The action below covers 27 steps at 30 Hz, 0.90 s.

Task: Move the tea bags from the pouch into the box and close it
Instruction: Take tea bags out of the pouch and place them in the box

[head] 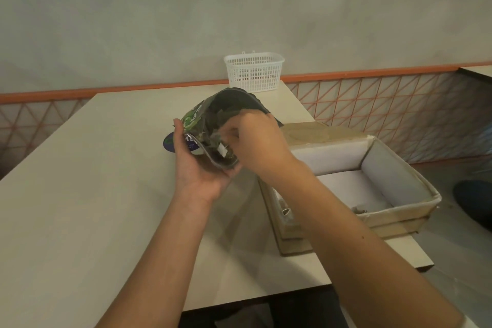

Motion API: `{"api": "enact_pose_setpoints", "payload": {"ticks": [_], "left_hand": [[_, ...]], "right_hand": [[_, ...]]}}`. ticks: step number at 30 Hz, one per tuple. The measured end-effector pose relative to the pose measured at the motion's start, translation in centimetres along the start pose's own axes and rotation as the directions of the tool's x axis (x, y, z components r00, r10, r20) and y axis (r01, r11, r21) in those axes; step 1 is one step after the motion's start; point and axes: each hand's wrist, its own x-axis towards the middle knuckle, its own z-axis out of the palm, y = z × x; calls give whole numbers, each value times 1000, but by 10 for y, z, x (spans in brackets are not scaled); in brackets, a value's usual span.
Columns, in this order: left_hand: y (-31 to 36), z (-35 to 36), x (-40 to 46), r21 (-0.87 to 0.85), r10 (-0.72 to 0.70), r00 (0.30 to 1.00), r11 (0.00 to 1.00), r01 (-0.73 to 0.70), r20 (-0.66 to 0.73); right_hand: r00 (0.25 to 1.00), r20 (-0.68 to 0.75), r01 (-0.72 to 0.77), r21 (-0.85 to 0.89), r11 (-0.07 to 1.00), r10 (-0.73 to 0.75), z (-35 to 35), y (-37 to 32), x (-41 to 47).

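Observation:
A green and dark foil pouch [213,114] is held tilted above the table, its open mouth turned toward me. My left hand [197,165] grips it from below and the left side. My right hand [255,141] reaches into the pouch mouth with curled fingers; a small white tea bag tag [221,153] shows at its fingertips. What the fingers pinch is partly hidden. The open cardboard box [399,218], lined white inside, sits at the right under my right forearm, with its lid flap [306,134] folded back. A few small tea bags [359,210] lie inside it.
A white plastic basket [254,72] stands at the far edge of the pale table [106,194]. A round dark blue label [168,142] lies on the table behind my left hand. The box overhangs the table's right edge. A tiled wall with orange trim runs behind.

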Motion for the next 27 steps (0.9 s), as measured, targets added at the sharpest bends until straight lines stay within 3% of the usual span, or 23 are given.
{"api": "enact_pose_setpoints", "payload": {"ticks": [4,8,12,15,18,23,27], "left_hand": [[-1,2,0,-35,-20,998,999,21,54],[-4,0,1,-44,-29,995,998,34,100],[-5,-1,0,-55,-26,996,998,31,89],[-6,-1,2,-67,-29,995,997,35,95],[-9,-1,2,-66,-22,995,997,28,96],[-10,-1,2,-72,-22,996,997,29,91],[-11,0,2,-62,-19,996,998,24,85]], "right_hand": [[974,-220,0,257,967,58,-13,7,-4],[974,-150,-85,452,888,170,-22,16,-11],[934,-76,-171,764,622,349,-49,26,-20],[910,-15,-217,835,505,415,-65,36,-30],[900,68,-304,807,506,431,-73,49,-41],[885,207,-463,485,742,417,-64,70,-53],[863,319,-480,282,830,391,-42,75,-55]]}}
